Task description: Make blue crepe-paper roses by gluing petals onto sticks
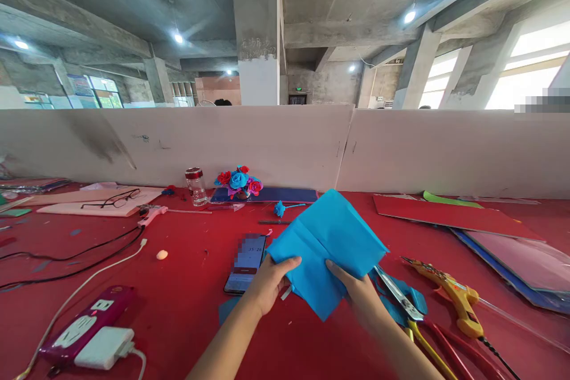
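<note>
A creased sheet of blue paper [327,240] is held up over the red table between my two hands. My left hand [270,285] pinches its left edge, thumb on top and fingers hidden beneath. On the lower right edge, my right hand [356,285] grips the same sheet with its thumb in front. Scissors [403,297] lie just right of my right hand, over blue scraps [416,300]. Behind the sheet lies a small blue paper flower [279,209] on a stem. A phone [246,261] rests left of my left hand.
A yellow glue gun [458,300] and red-handled pliers-like tool [449,350] lie right. A power strip [84,326] with a white charger [104,347] and cables sits left. Along the partition [285,142] stand a jar [196,187] and a paper bouquet [239,181]; coloured sheets [454,217] lie right.
</note>
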Demonstrator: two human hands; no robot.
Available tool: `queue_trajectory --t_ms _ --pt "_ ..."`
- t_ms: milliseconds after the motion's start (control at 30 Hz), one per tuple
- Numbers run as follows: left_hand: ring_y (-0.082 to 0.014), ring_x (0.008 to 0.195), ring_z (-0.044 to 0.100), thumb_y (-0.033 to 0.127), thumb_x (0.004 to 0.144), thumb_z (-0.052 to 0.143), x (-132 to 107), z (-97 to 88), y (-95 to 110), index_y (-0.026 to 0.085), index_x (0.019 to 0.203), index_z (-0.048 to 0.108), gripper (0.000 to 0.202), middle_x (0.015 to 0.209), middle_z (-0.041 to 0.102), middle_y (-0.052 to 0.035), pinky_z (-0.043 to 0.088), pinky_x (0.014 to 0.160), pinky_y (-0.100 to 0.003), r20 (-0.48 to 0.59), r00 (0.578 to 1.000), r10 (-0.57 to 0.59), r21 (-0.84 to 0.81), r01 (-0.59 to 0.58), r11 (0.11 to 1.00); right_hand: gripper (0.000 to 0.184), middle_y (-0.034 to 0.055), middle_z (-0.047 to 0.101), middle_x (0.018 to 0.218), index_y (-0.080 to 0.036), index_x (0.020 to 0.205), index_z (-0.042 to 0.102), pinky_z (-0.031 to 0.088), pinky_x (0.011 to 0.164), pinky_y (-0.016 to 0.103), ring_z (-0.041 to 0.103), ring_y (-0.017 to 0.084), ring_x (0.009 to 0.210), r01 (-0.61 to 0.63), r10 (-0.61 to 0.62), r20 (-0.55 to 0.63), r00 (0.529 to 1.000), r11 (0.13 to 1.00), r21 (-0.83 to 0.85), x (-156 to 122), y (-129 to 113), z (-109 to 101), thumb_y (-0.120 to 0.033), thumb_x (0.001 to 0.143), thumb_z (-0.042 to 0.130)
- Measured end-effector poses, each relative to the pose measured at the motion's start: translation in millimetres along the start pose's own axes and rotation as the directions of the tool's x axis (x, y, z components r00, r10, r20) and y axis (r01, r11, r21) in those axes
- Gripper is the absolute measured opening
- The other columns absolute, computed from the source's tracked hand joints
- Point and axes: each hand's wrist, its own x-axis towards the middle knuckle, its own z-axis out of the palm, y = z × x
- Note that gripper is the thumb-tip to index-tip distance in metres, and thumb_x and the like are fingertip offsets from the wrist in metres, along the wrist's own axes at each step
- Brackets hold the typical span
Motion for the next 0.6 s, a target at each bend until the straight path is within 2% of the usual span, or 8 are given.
queue_trajectory --t_ms 67,133,333,500,600 --pt "-0.0275 0.104 0.058 0.028 0.067 0.072 0.2 -1.4 3.0 0.017 0.108 0.058 0.044 0.11 0.065 -0.0103 0.047 0.088 -0.038 -0.031 0.999 0.018 0.022 -0.017 1.0 0.08 0.0088 0.055 0.125 -0.021 0.13 0.042 0.05 0.088 0.043 0.053 0.032 0.11 -0.046 0.046 -0.025 0.999 0.999 -0.01 3.1 3.4 -3.9 -0.04 0.06 0.075" --pt "-0.0278 0.105 0.057 0.027 0.065 0.073 -0.2 -1.0 4.3 0.016 0.104 0.06 0.042 0.11 0.065 -0.0105 0.046 0.09 -0.039 -0.016 1.0 0.022 0.035 -0.021 0.999 0.076 0.0087 0.056 0.123 -0.021 0.129 0.043 0.05 0.088 0.043 0.054 0.031 0.109 -0.074 0.073 -0.033 0.997 0.997 -0.025 3.8 7.5 -5.9 -0.04 0.062 0.074" --pt "-0.0295 0.099 0.059 0.033 0.063 0.074 2.4 -1.9 -10.4 0.02 0.11 0.058 0.051 0.11 0.064 -0.0097 0.047 0.082 -0.042 0.02 0.998 -0.062 0.191 0.057 0.98 0.067 0.0067 0.059 0.12 -0.024 0.123 0.05 0.051 0.086 0.041 0.056 0.03 0.107 -0.025 0.025 0.02 0.999 1.0 -0.011 2.4 13.3 -4.6 -0.037 0.062 0.075" --pt "-0.0318 0.108 0.052 0.044 0.071 0.063 1.7 -6.8 -14.8 0.025 0.107 0.062 0.04 0.114 0.062 -0.0047 0.042 0.088 -0.042 0.055 0.998 -0.011 0.454 -0.015 0.891 0.072 0.008 0.059 0.12 -0.022 0.126 0.047 0.051 0.087 0.041 0.056 0.03 0.107 -0.071 0.071 -0.021 0.997 0.997 -0.01 4.4 12.8 -6.9 -0.035 0.061 0.076" --pt "-0.0324 0.113 0.048 0.046 0.073 0.061 -0.6 -6.4 -12.6 0.027 0.114 0.058 0.045 0.122 0.057 -0.0029 0.04 0.091 -0.042 0.099 0.995 -0.019 0.462 -0.029 0.886 0.074 0.0089 0.058 0.121 -0.022 0.127 0.044 0.052 0.085 0.042 0.057 0.03 0.106 -0.101 0.101 -0.014 0.995 0.995 -0.022 5.8 12.1 -9.4 -0.038 0.062 0.075"
